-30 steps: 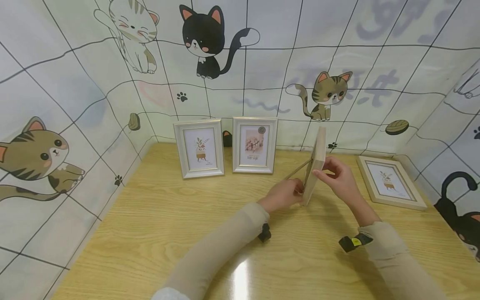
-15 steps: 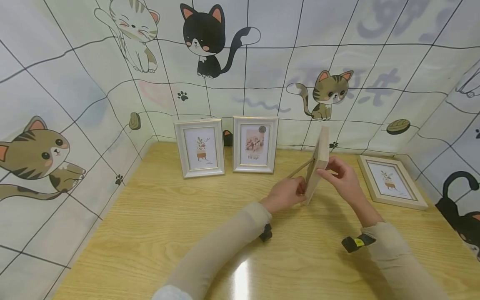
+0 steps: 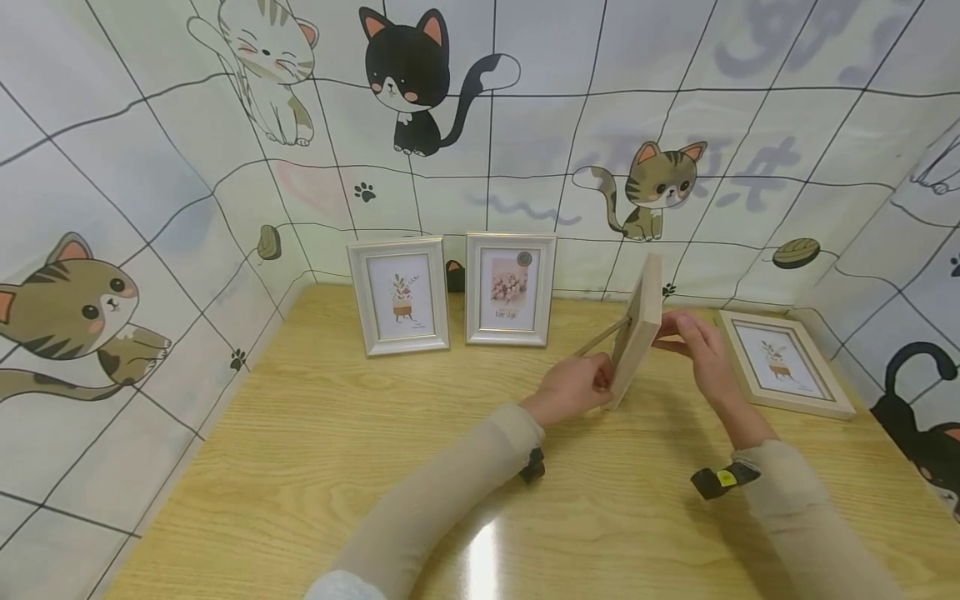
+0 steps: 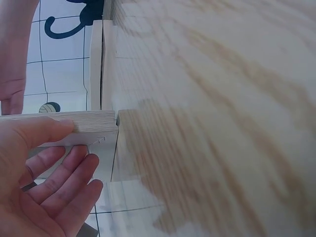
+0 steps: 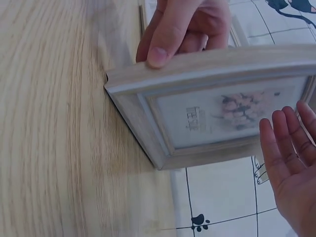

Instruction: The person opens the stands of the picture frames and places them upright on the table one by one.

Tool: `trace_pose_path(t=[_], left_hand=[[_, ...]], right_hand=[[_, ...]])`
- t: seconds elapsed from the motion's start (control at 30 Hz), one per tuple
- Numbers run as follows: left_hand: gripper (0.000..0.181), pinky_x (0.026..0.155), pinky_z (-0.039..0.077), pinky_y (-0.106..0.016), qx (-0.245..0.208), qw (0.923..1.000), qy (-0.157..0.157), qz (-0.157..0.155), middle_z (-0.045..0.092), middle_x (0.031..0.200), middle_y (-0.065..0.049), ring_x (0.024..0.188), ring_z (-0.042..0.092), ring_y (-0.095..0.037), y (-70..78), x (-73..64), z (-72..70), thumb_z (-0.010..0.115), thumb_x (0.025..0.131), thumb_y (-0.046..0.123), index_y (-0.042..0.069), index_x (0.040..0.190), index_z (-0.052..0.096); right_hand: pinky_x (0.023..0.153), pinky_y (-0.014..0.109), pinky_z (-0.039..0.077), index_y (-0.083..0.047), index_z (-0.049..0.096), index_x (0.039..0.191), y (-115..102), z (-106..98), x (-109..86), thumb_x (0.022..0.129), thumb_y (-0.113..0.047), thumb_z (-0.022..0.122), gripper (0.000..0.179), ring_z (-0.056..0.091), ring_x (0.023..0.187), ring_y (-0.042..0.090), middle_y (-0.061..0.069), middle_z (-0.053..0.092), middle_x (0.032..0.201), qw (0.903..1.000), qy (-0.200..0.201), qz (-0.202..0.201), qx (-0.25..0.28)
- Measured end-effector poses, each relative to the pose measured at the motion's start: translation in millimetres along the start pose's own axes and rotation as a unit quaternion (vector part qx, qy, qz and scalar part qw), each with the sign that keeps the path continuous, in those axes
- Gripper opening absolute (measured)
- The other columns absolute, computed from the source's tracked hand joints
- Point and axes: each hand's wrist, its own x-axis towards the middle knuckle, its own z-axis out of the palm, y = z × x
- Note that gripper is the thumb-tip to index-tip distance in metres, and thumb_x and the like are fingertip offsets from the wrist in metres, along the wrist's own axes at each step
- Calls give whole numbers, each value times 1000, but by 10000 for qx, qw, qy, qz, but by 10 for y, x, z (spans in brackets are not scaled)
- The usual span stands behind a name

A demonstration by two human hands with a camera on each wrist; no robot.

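A light wooden photo frame [image 3: 639, 333] stands edge-on on the table, its back stand [image 3: 602, 337] swung out to the left. My left hand [image 3: 570, 390] grips its near side low down. In the left wrist view, the thumb of that left hand [image 4: 54, 168] presses on the frame's edge [image 4: 96, 121], with the fingers loosely bent behind. My right hand [image 3: 705, 354] is at the front, fingers extended. The right wrist view shows a pink flower picture [image 5: 242, 108] in the frame; the right hand's fingertips [image 5: 279, 118] overlap its glazed face there.
Two white photo frames, one with a plant picture [image 3: 402, 297] and one with a flower picture [image 3: 510, 289], stand along the back. Another wooden frame [image 3: 782, 364] lies face up at right. A cat-patterned wall covering [image 3: 540, 133] encloses the wooden table [image 3: 360, 433].
My right hand has let go of the wooden frame's edge and shifted right, its thumb now off it. The frame's top has moved slightly right. My left hand keeps its hold.
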Motion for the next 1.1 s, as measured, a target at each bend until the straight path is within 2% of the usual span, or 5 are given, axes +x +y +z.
trace_pose_path(t=[0.27, 0.37, 0.7, 0.9, 1.1], left_hand=[[17, 62, 43, -11, -129, 9999, -26, -33, 70, 93, 14, 78, 60, 2, -4, -8, 29, 75, 88, 26, 23, 100, 63], [17, 63, 44, -11, -151, 9998, -64, -61, 71, 95, 13, 80, 61, 2, 12, -25, 25, 75, 88, 25, 23, 100, 63], [17, 64, 43, -11, -59, 9999, -101, -100, 71, 96, 15, 80, 60, 3, 12, -26, 78, 75, 88, 27, 24, 99, 63], [17, 63, 43, -11, -63, 10000, -56, -47, 71, 95, 14, 80, 60, 3, -1, -33, 78, 76, 88, 27, 23, 98, 62], [17, 62, 42, -11, -58, 10000, -54, 4, 71, 95, 15, 80, 60, 3, 4, -42, 60, 76, 88, 26, 23, 98, 62]], right_hand=[[79, 16, 59, -2, 61, 106, 177, -182, 52, 104, -7, 49, 14, 69, 87, 3, -9, 69, 97, 9989, 10, 464, 36], [78, 14, 59, 2, 60, 109, 285, -252, 38, 100, -2, 55, 11, 69, 86, 3, -9, 67, 100, 9978, 60, 620, -232], [79, 8, 55, -12, 60, 118, 714, -384, 13, 96, 2, 60, 26, 64, 93, -9, -25, 63, 105, 9892, -165, 994, -1060], [81, 5, 50, 6, 50, 134, 839, -418, 22, 99, -16, 61, 43, 60, 98, -10, -36, 54, 105, 9743, -473, 1419, -1683], [83, 6, 49, 7, 45, 139, 915, -403, 27, 101, -17, 59, 47, 57, 97, -16, -37, 53, 106, 9736, -657, 1640, -1446]])
